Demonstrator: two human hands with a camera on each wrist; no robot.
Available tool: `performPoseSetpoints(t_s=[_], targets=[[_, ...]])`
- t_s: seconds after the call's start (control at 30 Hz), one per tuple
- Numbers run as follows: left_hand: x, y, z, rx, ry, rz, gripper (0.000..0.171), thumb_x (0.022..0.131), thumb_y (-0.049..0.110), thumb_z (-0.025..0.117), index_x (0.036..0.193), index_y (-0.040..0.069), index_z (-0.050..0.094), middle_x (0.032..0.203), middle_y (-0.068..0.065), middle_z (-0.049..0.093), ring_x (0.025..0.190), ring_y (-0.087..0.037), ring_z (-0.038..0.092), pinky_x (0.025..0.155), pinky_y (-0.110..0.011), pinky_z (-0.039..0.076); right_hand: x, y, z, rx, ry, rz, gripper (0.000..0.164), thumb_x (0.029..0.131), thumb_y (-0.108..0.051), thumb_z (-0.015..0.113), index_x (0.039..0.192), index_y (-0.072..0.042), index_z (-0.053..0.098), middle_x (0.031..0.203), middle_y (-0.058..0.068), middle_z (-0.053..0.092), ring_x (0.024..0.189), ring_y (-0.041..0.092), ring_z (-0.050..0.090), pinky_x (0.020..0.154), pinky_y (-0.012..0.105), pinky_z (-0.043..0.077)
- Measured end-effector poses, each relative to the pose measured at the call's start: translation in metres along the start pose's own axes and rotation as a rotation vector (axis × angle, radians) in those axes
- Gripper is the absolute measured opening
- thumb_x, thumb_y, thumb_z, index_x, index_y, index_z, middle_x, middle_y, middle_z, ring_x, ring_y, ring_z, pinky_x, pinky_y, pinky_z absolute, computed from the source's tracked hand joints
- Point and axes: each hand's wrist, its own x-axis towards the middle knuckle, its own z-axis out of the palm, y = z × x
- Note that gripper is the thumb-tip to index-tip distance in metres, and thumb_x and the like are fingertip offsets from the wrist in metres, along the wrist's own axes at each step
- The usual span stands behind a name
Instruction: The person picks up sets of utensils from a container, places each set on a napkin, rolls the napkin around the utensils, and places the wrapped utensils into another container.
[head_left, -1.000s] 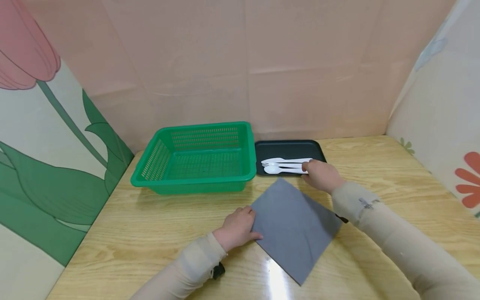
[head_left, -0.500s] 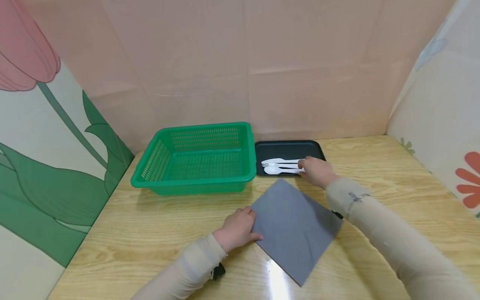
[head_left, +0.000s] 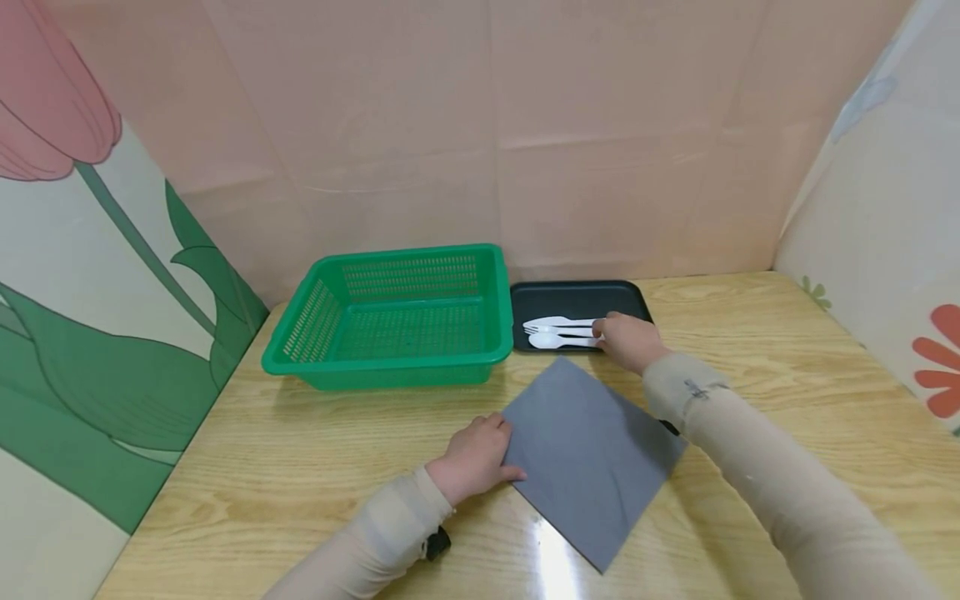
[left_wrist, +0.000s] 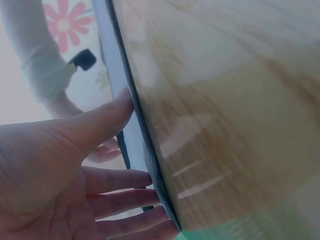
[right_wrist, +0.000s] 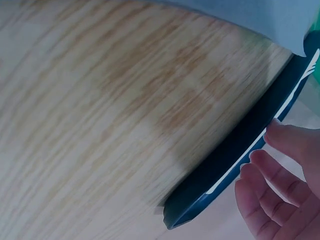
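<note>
A grey square cloth (head_left: 592, 454) lies cornerwise on the table. My left hand (head_left: 474, 454) rests at its left corner, thumb and straight fingertips along the edge; the left wrist view shows these fingers (left_wrist: 122, 187) spread at the cloth's side. Beyond the cloth is a black tray (head_left: 577, 298) with a white plastic knife (head_left: 551, 322), fork (head_left: 555, 331) and spoon (head_left: 546, 341) side by side. My right hand (head_left: 632, 340) reaches over the tray's right end and covers the handle ends. In the right wrist view its thumb and loosely bent fingers (right_wrist: 272, 175) are right at a white handle.
A green plastic basket (head_left: 386, 362) with slotted walls stands left of the tray, close against it. Pink sheeting (head_left: 375, 125) rises behind the table (head_left: 262, 500). Flower-printed panels (head_left: 885, 250) flank both sides.
My right hand has shifted a little to the left along the cutlery handles. The knife, fork and spoon lie as before, and my left hand and the cloth have stayed put.
</note>
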Motion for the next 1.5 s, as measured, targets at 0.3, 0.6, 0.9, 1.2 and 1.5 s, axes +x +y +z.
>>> performPoseSetpoints(t_s=[0.3, 0.6, 0.9, 1.2, 1.5], targets=[[-0.001, 0.001, -0.002, -0.010, -0.003, -0.004, 0.059, 0.079, 0.048, 0.068, 0.116, 0.002, 0.060, 0.114, -0.007, 0.059, 0.101, -0.021, 0.058, 0.078, -0.028, 0.052, 0.006, 0.003, 0.002, -0.004, -0.011, -0.017, 0.013, 0.086, -0.014, 0.066, 0.097, -0.009, 0.067, 0.091, 0.011, 0.065, 0.084, 0.025, 0.062, 0.067, 0.042, 0.052], [-0.001, 0.001, -0.001, 0.003, 0.007, 0.004, 0.059, 0.079, 0.048, 0.068, 0.114, 0.002, 0.060, 0.113, -0.008, 0.059, 0.100, -0.021, 0.058, 0.078, -0.028, 0.053, 0.013, 0.005, 0.004, -0.001, -0.046, -0.003, 0.010, 0.085, -0.012, 0.066, 0.095, -0.009, 0.067, 0.093, 0.010, 0.067, 0.086, 0.024, 0.062, 0.066, 0.040, 0.052], [0.000, 0.001, 0.000, 0.010, 0.009, 0.011, 0.059, 0.080, 0.049, 0.068, 0.115, 0.002, 0.060, 0.115, -0.008, 0.059, 0.101, -0.021, 0.058, 0.079, -0.028, 0.053, 0.016, 0.007, -0.002, 0.010, -0.092, -0.036, 0.005, 0.086, -0.014, 0.065, 0.090, -0.010, 0.066, 0.092, 0.008, 0.066, 0.084, 0.023, 0.060, 0.064, 0.039, 0.050], [0.000, 0.000, 0.000, 0.010, 0.012, 0.010, 0.060, 0.080, 0.049, 0.067, 0.116, 0.002, 0.059, 0.116, -0.008, 0.059, 0.101, -0.022, 0.058, 0.080, -0.028, 0.052, 0.017, 0.005, -0.003, 0.018, -0.079, -0.042, 0.005, 0.086, -0.012, 0.066, 0.088, -0.008, 0.064, 0.086, 0.008, 0.061, 0.077, 0.021, 0.056, 0.062, 0.037, 0.047], [-0.001, 0.000, -0.001, 0.008, 0.007, 0.005, 0.060, 0.080, 0.049, 0.067, 0.116, 0.002, 0.060, 0.116, -0.008, 0.059, 0.102, -0.022, 0.058, 0.080, -0.028, 0.052, 0.017, 0.007, -0.001, 0.040, -0.081, -0.045, 0.008, 0.086, -0.013, 0.066, 0.086, -0.006, 0.061, 0.082, 0.007, 0.058, 0.072, 0.019, 0.053, 0.060, 0.035, 0.045]])
